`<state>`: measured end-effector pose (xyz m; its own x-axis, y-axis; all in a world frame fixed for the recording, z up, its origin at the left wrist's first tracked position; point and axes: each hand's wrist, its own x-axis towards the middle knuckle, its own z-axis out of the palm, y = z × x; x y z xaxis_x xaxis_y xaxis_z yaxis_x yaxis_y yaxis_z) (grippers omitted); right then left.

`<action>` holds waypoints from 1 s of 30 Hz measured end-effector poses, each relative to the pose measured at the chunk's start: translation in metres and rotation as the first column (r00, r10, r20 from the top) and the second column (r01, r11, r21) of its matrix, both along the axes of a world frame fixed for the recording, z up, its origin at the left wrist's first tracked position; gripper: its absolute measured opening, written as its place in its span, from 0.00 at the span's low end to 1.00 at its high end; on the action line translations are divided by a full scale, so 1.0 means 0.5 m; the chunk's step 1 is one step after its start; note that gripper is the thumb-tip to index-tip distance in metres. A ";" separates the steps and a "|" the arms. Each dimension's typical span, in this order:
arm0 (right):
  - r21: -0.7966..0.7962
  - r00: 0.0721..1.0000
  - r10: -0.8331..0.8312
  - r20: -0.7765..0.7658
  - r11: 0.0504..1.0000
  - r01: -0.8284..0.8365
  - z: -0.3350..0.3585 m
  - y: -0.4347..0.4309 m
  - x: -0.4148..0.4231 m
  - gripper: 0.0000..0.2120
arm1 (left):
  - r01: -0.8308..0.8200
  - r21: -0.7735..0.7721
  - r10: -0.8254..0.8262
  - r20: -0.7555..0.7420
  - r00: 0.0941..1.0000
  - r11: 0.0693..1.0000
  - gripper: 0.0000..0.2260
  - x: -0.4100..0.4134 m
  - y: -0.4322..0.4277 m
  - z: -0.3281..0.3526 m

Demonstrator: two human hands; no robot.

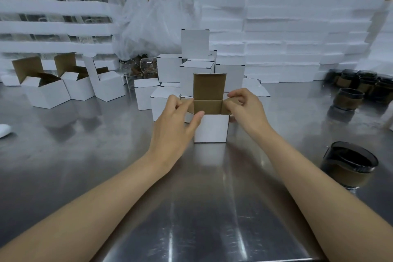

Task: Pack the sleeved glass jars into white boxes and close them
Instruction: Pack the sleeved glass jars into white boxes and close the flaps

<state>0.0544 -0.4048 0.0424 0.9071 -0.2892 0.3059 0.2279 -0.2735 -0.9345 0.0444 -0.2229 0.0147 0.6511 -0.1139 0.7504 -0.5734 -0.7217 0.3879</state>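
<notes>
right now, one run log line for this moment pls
step: opening box | left hand: pinching left flap | right hand: pinching right flap | white box: lid up | nearest jar: unpacked

The scene is dimly and evenly lit, with a cool grey cast. Light falls from above: pale streaks of glare run down the steel bench [204, 219] near the bottom edge, and soft reflections of the cartons lie on the metal in front of them. The open box [210, 127] at the centre is fairly sharp, its brown inside shaded. Behind the open box, the white foam stacks [287, 38] are washed out and soft, their edges smeared. The dark jar [348, 166] to the right of the open box is murky, with little detail. Straight lines bow outward toward the corners, and both forearms look stretched at the bottom.
</notes>
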 end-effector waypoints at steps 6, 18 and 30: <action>-0.206 0.993 -0.116 -0.021 0.972 0.109 0.007 -0.007 -0.001 0.05 | 0.100 -0.111 -0.117 -0.155 0.981 0.989 0.20 0.006 0.002 -0.003; -0.281 0.983 -0.041 -0.177 0.960 -0.010 0.016 -0.008 -0.010 0.18 | 0.265 -0.167 -0.313 -0.531 0.788 0.950 0.39 0.024 0.001 -0.022; -0.861 0.871 -0.376 -0.317 0.499 -0.098 0.101 -0.108 -0.085 0.12 | 0.167 -0.128 -0.208 -0.461 0.863 0.978 0.38 0.020 0.003 -0.026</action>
